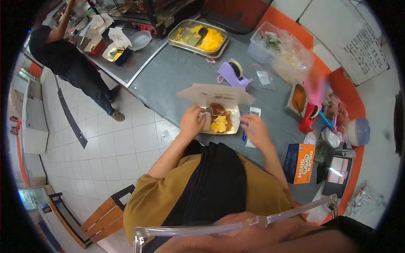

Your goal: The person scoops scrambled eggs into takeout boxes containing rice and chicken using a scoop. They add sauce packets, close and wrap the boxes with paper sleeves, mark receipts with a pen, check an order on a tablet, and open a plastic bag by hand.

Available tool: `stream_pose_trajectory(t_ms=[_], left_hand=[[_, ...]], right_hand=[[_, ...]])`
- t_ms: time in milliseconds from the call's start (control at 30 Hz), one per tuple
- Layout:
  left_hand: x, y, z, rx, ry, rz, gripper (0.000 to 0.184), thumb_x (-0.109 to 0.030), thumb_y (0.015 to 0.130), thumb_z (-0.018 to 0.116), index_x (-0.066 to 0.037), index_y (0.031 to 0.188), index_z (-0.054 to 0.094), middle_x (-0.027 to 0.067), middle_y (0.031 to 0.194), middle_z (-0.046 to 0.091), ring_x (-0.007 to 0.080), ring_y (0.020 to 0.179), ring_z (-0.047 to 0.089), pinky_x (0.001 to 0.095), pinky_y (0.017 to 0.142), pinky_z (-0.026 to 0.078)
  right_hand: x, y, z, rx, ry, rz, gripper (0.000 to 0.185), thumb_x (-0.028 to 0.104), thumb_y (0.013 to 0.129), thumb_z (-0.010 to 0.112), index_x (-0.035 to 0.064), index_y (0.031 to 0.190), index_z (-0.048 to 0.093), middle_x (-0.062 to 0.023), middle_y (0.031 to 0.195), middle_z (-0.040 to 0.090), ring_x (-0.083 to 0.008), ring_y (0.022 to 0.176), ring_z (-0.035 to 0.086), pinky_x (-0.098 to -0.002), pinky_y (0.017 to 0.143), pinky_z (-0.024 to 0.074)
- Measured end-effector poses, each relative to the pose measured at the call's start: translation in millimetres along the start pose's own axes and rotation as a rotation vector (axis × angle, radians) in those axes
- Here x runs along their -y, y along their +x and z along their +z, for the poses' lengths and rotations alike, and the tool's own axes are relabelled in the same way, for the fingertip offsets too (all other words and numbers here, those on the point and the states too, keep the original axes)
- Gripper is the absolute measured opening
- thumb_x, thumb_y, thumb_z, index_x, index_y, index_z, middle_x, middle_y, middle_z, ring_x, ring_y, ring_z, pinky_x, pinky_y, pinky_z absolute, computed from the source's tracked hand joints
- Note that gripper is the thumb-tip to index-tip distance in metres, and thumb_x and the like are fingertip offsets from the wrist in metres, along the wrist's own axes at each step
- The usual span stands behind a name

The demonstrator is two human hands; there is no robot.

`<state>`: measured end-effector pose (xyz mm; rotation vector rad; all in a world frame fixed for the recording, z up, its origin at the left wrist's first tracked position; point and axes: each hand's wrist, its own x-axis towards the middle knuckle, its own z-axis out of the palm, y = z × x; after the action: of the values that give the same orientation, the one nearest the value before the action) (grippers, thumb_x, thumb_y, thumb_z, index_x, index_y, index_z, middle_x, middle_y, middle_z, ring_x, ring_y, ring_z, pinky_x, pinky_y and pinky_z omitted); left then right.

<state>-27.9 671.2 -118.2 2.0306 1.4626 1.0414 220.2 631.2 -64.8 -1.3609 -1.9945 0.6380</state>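
Note:
An open paper takeaway box sits at the counter's near edge, its lid raised at the back. Inside are scrambled-egg-like yellow food and brown sauced food, with a bit of green at the left. My left hand is closed at the box's left side, against a pale flap or piece that I cannot identify. Just off the right side, my right hand has its fingers apart and holds nothing visible. Near it lie a small white packet and a blue pen-like item.
Behind the box stand a purple tape dispenser and a metal tray of yellow food. Along the right are a clear bin, a sauce pan and an orange-blue box. A person stands at the left counter.

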Motion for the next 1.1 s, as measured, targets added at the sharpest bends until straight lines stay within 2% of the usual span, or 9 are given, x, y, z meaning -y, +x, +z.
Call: stream_pose_trajectory(t_ms=[133,267,433,600,800,867,933,1033,1100], left_hand=[[3,-1,-7,0.0,0.07,-0.046,0.014,-0.01,0.072,0.06,-0.004,0.085,0.06,0.0098,0.082,0.057,0.0226,0.064,0.054,0.0321,0.06,0.046],[7,-10,-1,0.025,0.176,0.004,0.015,-0.01,0.071,0.06,-0.004,0.085,0.061,0.0088,0.087,0.057,0.025,0.078,0.054,0.0354,0.068,0.045],[12,12,25,0.005,0.234,0.084,0.019,-0.009,0.069,0.06,-0.004,0.087,0.061,0.0094,0.09,0.058,0.0276,0.083,0.053,0.0358,0.073,0.044],[13,31,33,0.119,0.284,0.091,0.025,-0.009,0.068,0.062,-0.004,0.092,0.06,0.0104,0.089,0.058,0.0295,0.086,0.053,0.0345,0.076,0.044],[-33,27,8,0.331,-0.306,0.079,0.038,-0.011,0.07,0.067,-0.003,0.105,0.056,0.0094,0.102,0.059,0.0239,0.1,0.053,0.0338,0.082,0.043],[-47,16,7,0.463,-0.817,-0.039,0.039,-0.008,0.072,0.068,0.0,0.107,0.054,0.0096,0.106,0.057,0.0192,0.104,0.051,0.0334,0.083,0.042],[-51,8,3,0.466,-0.986,-0.165,0.037,-0.005,0.071,0.069,0.002,0.104,0.055,0.0081,0.099,0.059,0.0159,0.093,0.055,0.0293,0.077,0.045],[-36,4,-9,0.537,-0.619,-0.4,0.021,-0.007,0.072,0.069,0.002,0.089,0.06,0.0033,0.076,0.063,0.0089,0.065,0.057,0.0216,0.059,0.046],[-31,0,-17,0.455,-0.575,-0.463,0.018,-0.009,0.072,0.069,0.001,0.085,0.061,0.0033,0.074,0.062,0.0088,0.064,0.057,0.0213,0.059,0.046]], right_hand=[[-30,49,59,0.114,-0.185,-0.174,0.023,0.006,0.074,0.055,0.0044,0.097,0.06,-0.0102,0.102,0.054,-0.0281,0.097,0.049,-0.0377,0.084,0.0398],[-43,66,70,0.189,-0.322,-0.177,0.019,0.013,0.075,0.056,0.0056,0.092,0.062,-0.0059,0.086,0.054,-0.028,0.087,0.051,-0.0383,0.075,0.0424],[-20,61,50,-0.207,-0.008,-0.026,0.01,0.008,0.078,0.055,0.0028,0.083,0.062,-0.0095,0.079,0.058,-0.0253,0.072,0.057,-0.0345,0.066,0.0458],[-22,18,8,-0.239,0.43,0.342,0.012,0.008,0.085,0.05,-0.0004,0.086,0.058,-0.0068,0.078,0.06,-0.0122,0.066,0.056,-0.025,0.059,0.0455],[-18,0,-10,-0.09,0.751,0.406,0.012,0.01,0.088,0.049,-0.0004,0.088,0.055,-0.0021,0.075,0.058,-0.0064,0.067,0.053,-0.0203,0.06,0.0433],[-1,7,-6,0.028,0.785,0.299,0.012,0.01,0.088,0.049,0.0005,0.088,0.055,-0.0003,0.076,0.058,-0.0052,0.068,0.052,-0.0197,0.062,0.0424],[-4,14,8,0.084,0.858,0.244,0.012,0.011,0.088,0.049,0.0009,0.089,0.055,0.001,0.077,0.058,-0.0048,0.069,0.052,-0.0198,0.063,0.0422],[-8,27,24,0.099,0.891,0.263,0.013,0.011,0.088,0.049,0.0004,0.09,0.056,0.0001,0.077,0.059,-0.0057,0.069,0.053,-0.0201,0.062,0.043],[-13,29,31,0.009,0.902,0.3,0.013,0.011,0.088,0.049,0.0003,0.09,0.056,-0.0007,0.078,0.059,-0.0059,0.069,0.054,-0.0203,0.061,0.0434]])
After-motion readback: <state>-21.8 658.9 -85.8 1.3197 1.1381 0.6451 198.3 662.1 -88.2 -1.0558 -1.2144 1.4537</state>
